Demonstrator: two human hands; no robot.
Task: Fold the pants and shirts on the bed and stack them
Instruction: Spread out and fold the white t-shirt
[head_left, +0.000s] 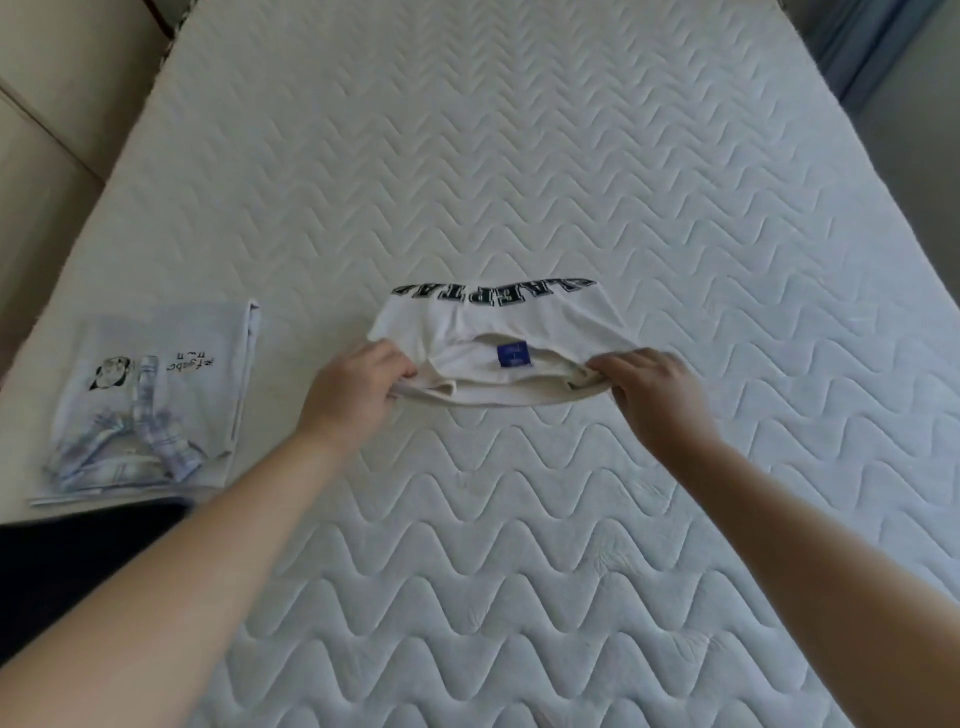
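Left hand (353, 387) grip pinches near-left corner of white shirt (493, 332), fingers curled round fabric. Right hand (652, 395) grip pinches near-right corner likewise. Shirt folded short, dark lettering along far edge, blue label (511, 355) at collar, lying mid-bed (519, 156). Folded printed shirt (150, 400) at 9 o'clock, well apart. Dark garment (67, 561) at 8 o'clock.

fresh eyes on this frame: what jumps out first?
Mid-bed, both hands pinch the near edge of a folded white shirt with dark block lettering and a blue neck label: left hand at one corner, right hand at the other. To the left lies a folded printed shirt with a cartoon graphic. All of it sits on a white quilted mattress.
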